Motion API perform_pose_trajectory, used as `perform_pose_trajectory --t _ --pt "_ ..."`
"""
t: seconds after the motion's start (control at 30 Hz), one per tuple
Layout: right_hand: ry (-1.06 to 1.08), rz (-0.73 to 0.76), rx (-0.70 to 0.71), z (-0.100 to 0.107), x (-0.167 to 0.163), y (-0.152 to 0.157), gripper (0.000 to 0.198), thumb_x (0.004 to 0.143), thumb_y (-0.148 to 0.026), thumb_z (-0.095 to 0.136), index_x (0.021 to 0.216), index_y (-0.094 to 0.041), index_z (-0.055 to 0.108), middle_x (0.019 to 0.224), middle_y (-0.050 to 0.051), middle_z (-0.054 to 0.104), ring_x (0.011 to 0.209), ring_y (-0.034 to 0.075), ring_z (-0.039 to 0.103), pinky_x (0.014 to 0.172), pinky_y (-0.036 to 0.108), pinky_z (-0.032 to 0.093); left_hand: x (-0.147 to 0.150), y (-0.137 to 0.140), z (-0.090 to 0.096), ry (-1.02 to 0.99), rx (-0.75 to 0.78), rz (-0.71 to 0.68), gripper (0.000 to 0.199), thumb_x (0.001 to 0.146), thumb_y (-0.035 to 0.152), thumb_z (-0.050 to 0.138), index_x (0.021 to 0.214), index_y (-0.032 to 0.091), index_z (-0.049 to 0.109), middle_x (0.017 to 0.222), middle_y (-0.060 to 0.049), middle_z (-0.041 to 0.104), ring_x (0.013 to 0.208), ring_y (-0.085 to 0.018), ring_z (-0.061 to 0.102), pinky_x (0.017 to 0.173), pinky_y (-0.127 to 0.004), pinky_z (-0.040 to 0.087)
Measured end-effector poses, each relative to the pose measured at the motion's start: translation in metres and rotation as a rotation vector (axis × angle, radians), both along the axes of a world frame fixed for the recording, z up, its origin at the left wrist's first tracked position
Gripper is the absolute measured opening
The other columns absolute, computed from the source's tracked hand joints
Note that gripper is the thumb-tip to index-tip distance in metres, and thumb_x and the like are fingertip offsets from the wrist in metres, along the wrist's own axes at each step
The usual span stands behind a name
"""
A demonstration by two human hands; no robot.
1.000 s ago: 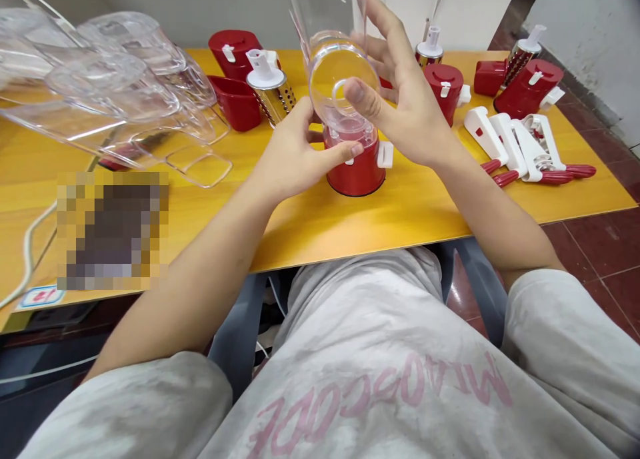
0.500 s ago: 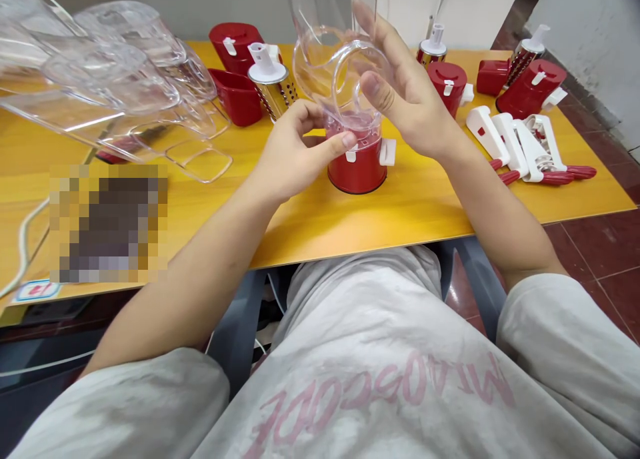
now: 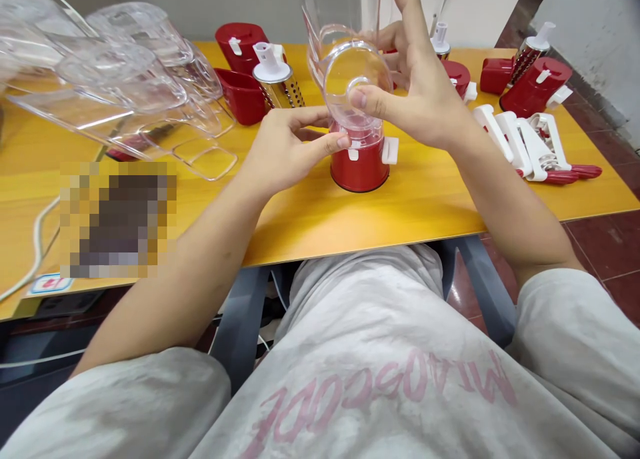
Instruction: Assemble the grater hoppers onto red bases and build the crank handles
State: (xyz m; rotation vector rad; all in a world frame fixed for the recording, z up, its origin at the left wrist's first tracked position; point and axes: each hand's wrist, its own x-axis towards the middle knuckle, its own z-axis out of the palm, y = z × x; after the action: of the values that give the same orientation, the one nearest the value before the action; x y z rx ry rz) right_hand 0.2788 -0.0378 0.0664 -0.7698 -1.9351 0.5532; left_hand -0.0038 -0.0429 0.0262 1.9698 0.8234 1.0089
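Observation:
A clear plastic rotary grater body (image 3: 313,62) stands on a red suction base (image 3: 361,170) in front of me. It has a round opening ringed in clear plastic. My left hand (image 3: 295,142) grips the joint where the clear neck meets the base's top, thumb in front and fingers behind. My right hand (image 3: 417,96) holds the body from the right. Its thumb presses near the middle of the round opening, and its other fingers reach behind, partly seen through the plastic. A white lever (image 3: 390,150) sticks out on the base's right side.
Several clear grater bodies (image 3: 120,79) are piled on the left. Behind are red bases (image 3: 243,46) and a metal grater drum (image 3: 280,86). White-and-red handles (image 3: 537,146) lie right, near another red base (image 3: 537,89). A blurred-out object (image 3: 120,219) and white cable (image 3: 37,246) lie front left.
The clear body has turned, and its round opening now faces me more squarely. My right thumb has shifted left and down onto it. My left hand keeps its grip at the base.

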Motion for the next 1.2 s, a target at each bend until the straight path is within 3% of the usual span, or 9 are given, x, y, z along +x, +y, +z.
perform_pose_trajectory --t 0.1,0.17,0.33,0.53,0.8,0.93,1.0,1.1,1.2 --pt "-0.088 0.024 0.05 0.007 0.01 0.018 0.134 0.085 -0.067 0.092 0.196 -0.029 0.028 0.19 0.01 0.062 0.15 0.024 0.073 0.143 0.043 0.063 -0.005 0.007 0.002 0.048 0.052 -0.04 0.071 0.097 0.097 0.1 0.132 0.035 0.104 0.138 -0.001 0.099 0.146 -0.055 0.083 0.135 -0.079 0.068" --pt "-0.104 0.063 0.087 0.008 0.013 0.031 0.125 0.077 -0.056 0.098 0.185 -0.027 0.042 0.197 0.009 0.055 0.157 0.023 0.068 0.148 0.039 0.058 -0.008 0.014 0.001 0.07 0.092 -0.068 0.073 0.097 0.096 0.101 0.138 0.036 0.103 0.134 0.003 0.099 0.145 -0.053 0.08 0.135 -0.077 0.067" --pt "-0.002 0.195 0.027 -0.012 0.011 0.066 0.138 0.066 -0.082 0.11 0.174 -0.033 0.039 0.201 0.007 0.048 0.197 0.028 0.042 0.17 0.037 0.037 -0.013 0.021 0.001 0.097 0.088 -0.097 0.07 0.098 0.091 0.105 0.14 0.035 0.102 0.135 0.007 0.098 0.137 -0.048 0.075 0.138 -0.077 0.061" --pt "-0.006 0.181 0.013 -0.034 0.004 0.099 0.158 0.042 -0.107 0.105 0.167 -0.039 0.034 0.192 0.002 0.051 0.193 0.03 0.043 0.164 0.044 0.043 -0.011 0.019 0.004 0.115 -0.015 -0.102 0.092 0.088 0.103 0.106 0.145 0.032 0.099 0.137 0.001 0.095 0.149 -0.056 0.074 0.144 -0.084 0.052" --pt "-0.026 0.179 0.052 -0.028 0.007 0.072 0.137 0.071 -0.111 0.09 0.174 -0.034 0.04 0.199 0.005 0.052 0.188 0.027 0.051 0.161 0.045 0.047 -0.002 0.032 -0.029 -0.028 -0.06 -0.204 0.108 0.081 0.104 0.112 0.157 0.034 0.084 0.169 0.001 0.086 0.168 -0.051 0.07 0.15 -0.081 0.052" --pt "0.006 0.137 -0.005 -0.032 0.003 0.081 0.16 0.043 -0.117 0.091 0.169 -0.034 0.037 0.197 0.006 0.053 0.187 0.03 0.049 0.161 0.047 0.047 0.008 0.026 -0.045 0.004 -0.053 -0.119 0.144 0.071 0.103 0.116 0.178 0.022 0.065 0.182 -0.012 0.075 0.175 -0.054 0.064 0.147 -0.083 0.054" --pt "0.001 0.112 0.002 -0.031 0.002 0.082 0.158 0.042 -0.114 0.092 0.169 -0.037 0.04 0.196 0.003 0.055 0.185 0.03 0.051 0.159 0.049 0.049 0.011 0.022 -0.047 0.017 -0.033 -0.095 0.139 0.075 0.098 0.116 0.178 0.019 0.065 0.182 -0.014 0.075 0.172 -0.053 0.067 0.147 -0.082 0.054" --pt "-0.002 0.043 -0.027 -0.02 0.002 0.067 0.124 0.055 -0.103 0.094 0.162 -0.051 0.058 0.193 -0.006 0.066 0.184 0.032 0.059 0.153 0.052 0.056 0.014 0.02 -0.048 -0.024 -0.028 -0.065 0.121 0.075 0.084 0.12 0.169 0.024 0.073 0.177 -0.014 0.08 0.165 -0.053 0.075 0.145 -0.08 0.059" --pt "-0.011 -0.044 -0.118 -0.006 0.001 0.047 0.11 0.046 -0.095 0.097 0.147 -0.062 0.07 0.184 -0.01 0.076 0.184 0.037 0.061 0.153 0.057 0.059 0.016 0.018 -0.049 -0.088 -0.027 -0.033 0.107 0.072 0.073 0.122 0.16 0.029 0.079 0.169 -0.017 0.084 0.161 -0.055 0.08 0.141 -0.08 0.064"
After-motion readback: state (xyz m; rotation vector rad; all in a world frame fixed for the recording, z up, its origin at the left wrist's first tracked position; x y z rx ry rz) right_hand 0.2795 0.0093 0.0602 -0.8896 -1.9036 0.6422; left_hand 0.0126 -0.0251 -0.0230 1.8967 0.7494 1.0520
